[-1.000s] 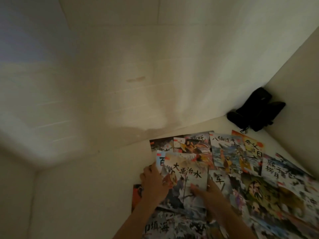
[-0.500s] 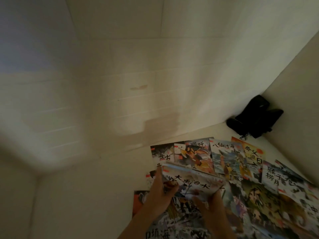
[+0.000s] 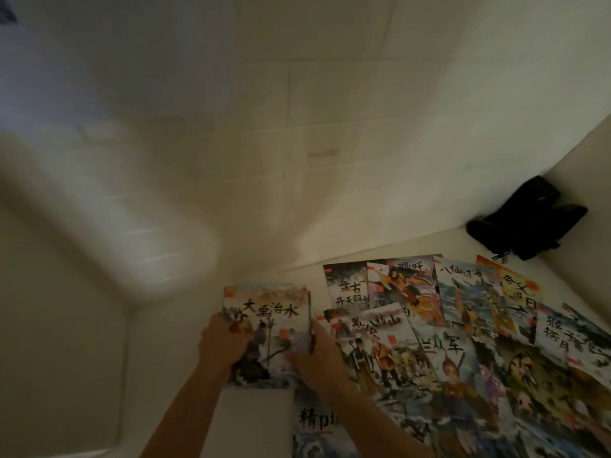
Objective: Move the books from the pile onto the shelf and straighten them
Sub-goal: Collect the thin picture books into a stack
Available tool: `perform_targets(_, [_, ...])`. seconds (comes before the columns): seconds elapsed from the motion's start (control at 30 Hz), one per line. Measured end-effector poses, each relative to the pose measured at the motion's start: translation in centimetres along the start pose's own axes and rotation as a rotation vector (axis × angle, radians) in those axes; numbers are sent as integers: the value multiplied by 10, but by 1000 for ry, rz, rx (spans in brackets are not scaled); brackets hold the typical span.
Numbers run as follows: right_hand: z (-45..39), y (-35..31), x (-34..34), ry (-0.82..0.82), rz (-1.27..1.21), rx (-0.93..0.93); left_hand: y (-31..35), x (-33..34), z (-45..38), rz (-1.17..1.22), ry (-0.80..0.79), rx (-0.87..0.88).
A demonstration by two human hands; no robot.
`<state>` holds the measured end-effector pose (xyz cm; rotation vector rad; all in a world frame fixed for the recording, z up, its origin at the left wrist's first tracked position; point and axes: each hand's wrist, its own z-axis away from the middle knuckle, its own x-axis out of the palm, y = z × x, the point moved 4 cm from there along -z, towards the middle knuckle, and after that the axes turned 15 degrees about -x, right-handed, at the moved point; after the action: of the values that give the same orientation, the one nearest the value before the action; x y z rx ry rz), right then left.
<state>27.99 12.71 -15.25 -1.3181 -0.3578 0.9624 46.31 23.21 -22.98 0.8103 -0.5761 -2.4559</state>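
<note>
A thin stack of picture books (image 3: 267, 319) is held between both hands, its top cover showing black brush characters over a painted river scene. My left hand (image 3: 221, 345) grips the stack's left edge and my right hand (image 3: 314, 355) grips its lower right corner. The stack sits over the white shelf surface (image 3: 158, 358), just left of the pile. The pile of loose picture books (image 3: 463, 342) lies spread flat and overlapping across the right half of the surface.
A black folded object (image 3: 525, 219) lies in the far right corner. White walls close the space at the back (image 3: 297, 143) and on the right (image 3: 588, 166). A pale rounded shape (image 3: 99, 209) blurs the left side.
The held books have moved left off the pile, with both hands, uncovering more covers beneath. The stack was tilted half a second ago and now faces me flat.
</note>
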Motion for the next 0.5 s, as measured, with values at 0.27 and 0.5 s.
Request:
perform_targets(0.27, [-2, 0, -22, 16, 154, -40, 32, -20, 74, -118, 435, 141])
perform_targets(0.5, [35, 34, -155, 263, 680, -50, -6, 94, 167, -328, 219, 166])
